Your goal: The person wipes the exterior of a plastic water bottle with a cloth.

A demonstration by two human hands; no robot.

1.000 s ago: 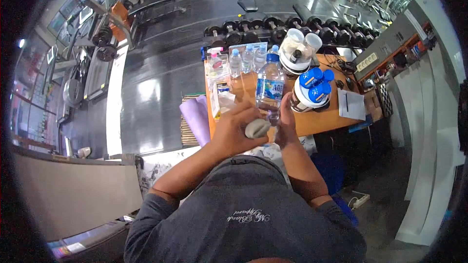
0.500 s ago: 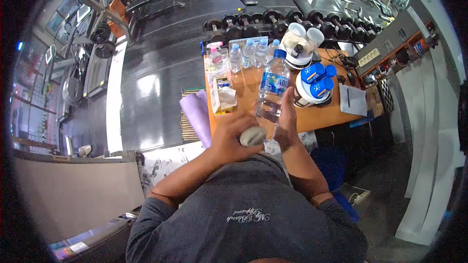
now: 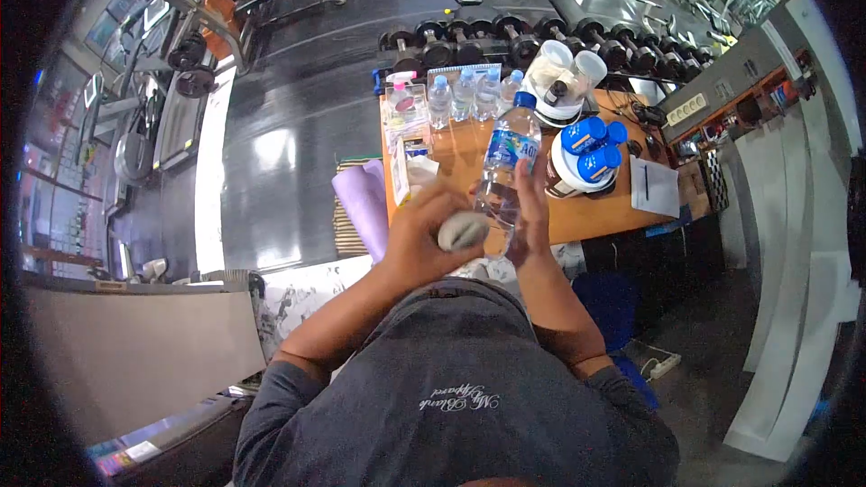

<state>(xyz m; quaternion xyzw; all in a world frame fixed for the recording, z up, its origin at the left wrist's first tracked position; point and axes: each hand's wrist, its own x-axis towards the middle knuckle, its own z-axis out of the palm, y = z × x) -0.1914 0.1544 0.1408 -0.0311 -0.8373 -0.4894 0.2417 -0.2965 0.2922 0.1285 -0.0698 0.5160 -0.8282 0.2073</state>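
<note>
At far left, a lavender roll (image 3: 359, 203), smooth and foam-like in look, lies beside the wooden desk (image 3: 582, 221). The left hand (image 3: 417, 239) is curled around a wad of pale grey cloth (image 3: 463, 231), soft and folded, its rounded end facing right. Toward the far edge of the desk stand four small bottles (image 3: 464, 101), clear with light blue caps.

The large bottle (image 3: 505, 185) lies immediately right of the cloth, held between the two hands; its long axis runs obliquely, base toward the wearer, blue cap (image 3: 524, 100) pointing away and slightly right. Whether cloth and bottle touch cannot be told. The walls are thin, glossy, transparent plastic, roughly cylindrical, with a blue printed label around the upper part.

The right hand (image 3: 532, 212) is the nearer, gripping the bottle along its right side with fingers extended; part of the grip is hidden. Farther right, a round tub (image 3: 561, 179) bears squat blue containers (image 3: 599, 162), beside flat white paper (image 3: 654, 188).
</note>
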